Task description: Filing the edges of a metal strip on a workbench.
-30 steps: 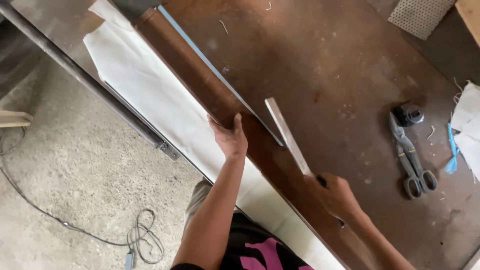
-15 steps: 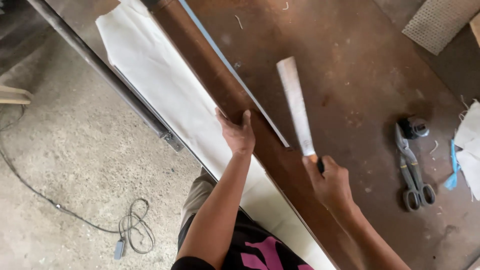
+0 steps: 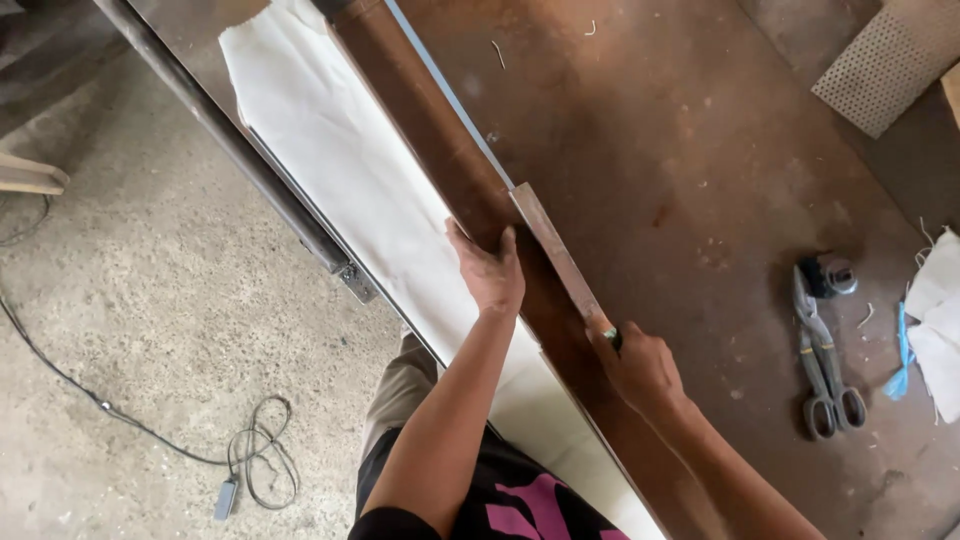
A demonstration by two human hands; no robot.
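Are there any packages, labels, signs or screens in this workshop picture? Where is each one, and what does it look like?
None show: no package, label, sign or screen.
Nearest to a print: the pink pattern on the person's black shirt, bottom centre.
Left hand: flat on a long brown strip over white paper.
Right hand: grips a flat metal blade lying along the strip.
Grey shears: on the brown table, right.

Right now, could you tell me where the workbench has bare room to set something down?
The widest bare patch of the brown workbench lies between the long brown strip and the shears. It is crowded at the right edge, with shears, white cloth and perforated sheet, and along the strip, where the left hand and right hand work.
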